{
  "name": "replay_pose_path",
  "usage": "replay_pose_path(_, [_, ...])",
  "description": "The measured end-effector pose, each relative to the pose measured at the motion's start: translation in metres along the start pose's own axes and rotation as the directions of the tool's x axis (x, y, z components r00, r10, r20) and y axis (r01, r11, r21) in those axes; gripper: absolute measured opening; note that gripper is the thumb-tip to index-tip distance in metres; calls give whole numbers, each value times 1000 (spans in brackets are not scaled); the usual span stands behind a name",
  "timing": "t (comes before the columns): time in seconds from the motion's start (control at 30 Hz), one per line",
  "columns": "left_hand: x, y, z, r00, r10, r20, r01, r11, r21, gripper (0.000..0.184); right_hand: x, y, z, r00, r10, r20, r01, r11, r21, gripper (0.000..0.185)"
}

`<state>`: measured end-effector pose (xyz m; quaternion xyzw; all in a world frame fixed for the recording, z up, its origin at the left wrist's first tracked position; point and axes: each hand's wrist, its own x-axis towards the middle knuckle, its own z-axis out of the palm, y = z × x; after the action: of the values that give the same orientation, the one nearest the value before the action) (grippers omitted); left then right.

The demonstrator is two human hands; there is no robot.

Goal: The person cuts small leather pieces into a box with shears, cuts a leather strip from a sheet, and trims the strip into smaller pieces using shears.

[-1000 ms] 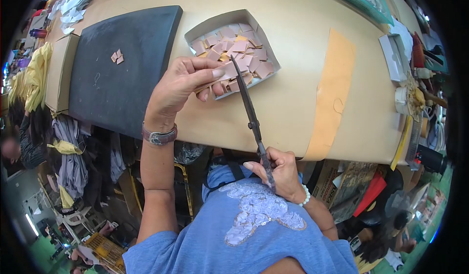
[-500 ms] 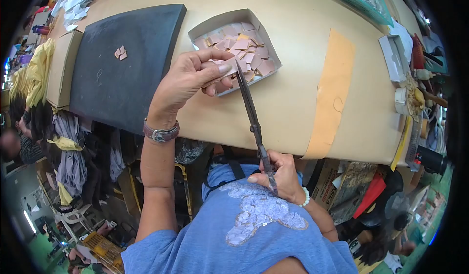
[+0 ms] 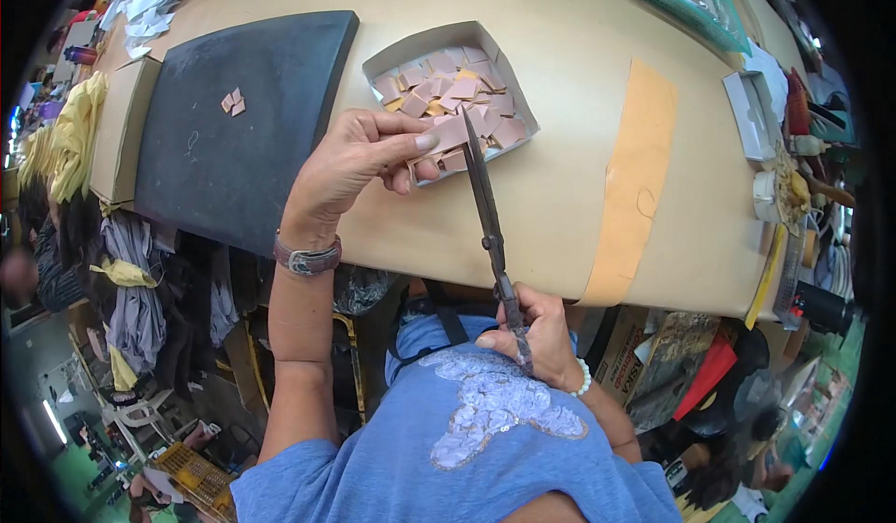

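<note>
My left hand pinches a pink strip between thumb and fingers, over the near left side of a grey cardboard box. The strip's right end meets the blade tips of long dark scissors. My right hand is wrapped round the scissor handles, close to my body at the table edge. The blades look nearly closed. Many small pink pieces, some with orange-yellow sides, lie loose in the box. Part of the box's near wall is hidden behind my left hand.
A black slab lies on the table at left, with several small pink pieces on it. An orange strip lies to the right. A green basket stands at the back right, near a small white box.
My left hand has shifted slightly down, and more of the pink strip shows beyond my thumb. The scissor tips have moved a little to the right.
</note>
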<state>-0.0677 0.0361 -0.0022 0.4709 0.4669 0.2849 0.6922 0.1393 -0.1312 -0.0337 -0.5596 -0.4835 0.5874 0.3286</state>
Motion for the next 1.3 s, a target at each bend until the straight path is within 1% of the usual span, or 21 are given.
replay_pose_path(0.1, [1, 1, 1, 1000, 1, 19, 0, 1000, -10, 26, 2, 1, 1, 1000, -26, 5, 26, 1000, 3, 45])
replay_pose_path(0.33, [2, 3, 0, 999, -8, 41, 10, 999, -33, 27, 3, 2, 1, 1000, -26, 7, 26, 1000, 5, 47])
replay_pose_path(0.53, [4, 2, -3, 998, 0, 70, 1, 1000, -12, 27, 4, 2, 1, 999, -44, 3, 44, 999, -18, 49])
replay_pose_path(0.6, [3, 3, -3, 998, 4, 70, -3, 1000, -17, 27, 4, 0, 1, 999, -52, 6, 52, 998, -33, 49])
replay_pose_path(0.7, [3, 4, -1, 998, -3, 64, 4, 1000, -16, 27, 5, 2, 2, 999, -47, 17, 48, 999, -4, 49])
replay_pose_path(0.9, [4, 2, -3, 998, -11, 62, 12, 1000, -21, 26, 5, -2, 1, 998, -60, 18, 61, 998, -31, 49])
replay_pose_path(1.0, [5, 3, -3, 997, -14, 70, 16, 1000, -24, 26, 5, -6, 1, 999, -41, 9, 41, 997, -61, 46])
replay_pose_path(1.3, [6, 1, -6, 996, -25, 87, 29, 999, -44, 26, 4, 3, 10, 998, -29, -61, 30, 1000, 5, 41])
